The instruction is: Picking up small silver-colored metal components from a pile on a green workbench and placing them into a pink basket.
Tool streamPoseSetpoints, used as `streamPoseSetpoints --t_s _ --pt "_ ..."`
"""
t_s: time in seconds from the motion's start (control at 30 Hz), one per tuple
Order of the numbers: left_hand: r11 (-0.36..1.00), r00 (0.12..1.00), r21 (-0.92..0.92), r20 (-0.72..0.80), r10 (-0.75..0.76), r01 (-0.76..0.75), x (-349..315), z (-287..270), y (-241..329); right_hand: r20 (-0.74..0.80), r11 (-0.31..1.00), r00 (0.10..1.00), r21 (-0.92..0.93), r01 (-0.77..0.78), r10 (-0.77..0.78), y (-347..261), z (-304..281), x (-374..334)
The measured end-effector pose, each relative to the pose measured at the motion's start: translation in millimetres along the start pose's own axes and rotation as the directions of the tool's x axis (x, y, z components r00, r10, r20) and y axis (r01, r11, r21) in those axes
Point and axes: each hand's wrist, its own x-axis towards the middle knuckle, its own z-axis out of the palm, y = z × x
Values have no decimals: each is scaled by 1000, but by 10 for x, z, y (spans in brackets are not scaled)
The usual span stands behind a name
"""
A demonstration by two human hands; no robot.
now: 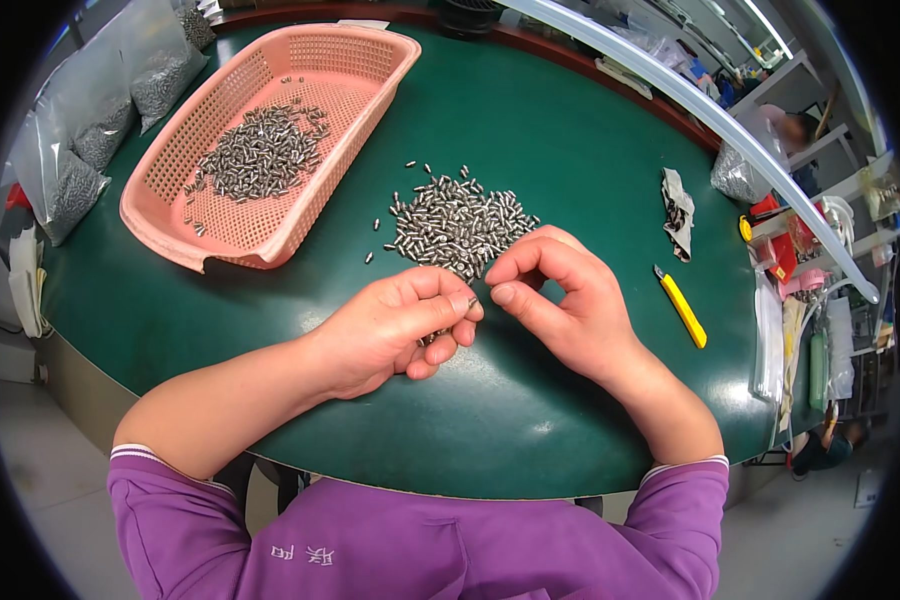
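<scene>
1 pink basket (345, 155) stood on 1 green table (570, 110). Small metal pieces (470, 235), too many to tally, formed 2 heaps: 1 heap (262, 155) inside the basket and 1 heap (460, 218) to its right, with at least 4 strays (376, 224). Left of the basket were at least 3 clear filled bags (75, 190). Farther to its right lay 1 yellow cutter (683, 312) and 1 crumpled pale packet (674, 192). Below and right of the basket appeared 2 hands: 1 left hand (395, 322), 1 right hand (575, 297).

Small-parts workshop, plainly. Green worktop (570, 430) under left hand (395, 325) and right hand (570, 300); loose metal pieces (458, 222) heaped just beyond them, more in pink basket (340, 52) past left hand. Clear bags (98, 72) of small parts (73, 188) farther left. Off right hand: yellow cutter knife (683, 310), then cluttered white shelving (800, 85).
</scene>
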Motion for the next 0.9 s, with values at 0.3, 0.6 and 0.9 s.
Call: streamPoseSetpoints --t_s 0.3,0.6,0.9 --pt "999 1000 -49 19 -19 20 -11 -12 14 -314 824 931 -565 -25 -187 319 -533 226" --pt "999 999 -40 48 16 -14 13 -21 -4 -280 536 946 -830 -154 -161 559 -755 180" --pt "996 996 -87 85 30 -22 0 -30 -9 -152 764 979 -646 7 -137 161 -421 149"
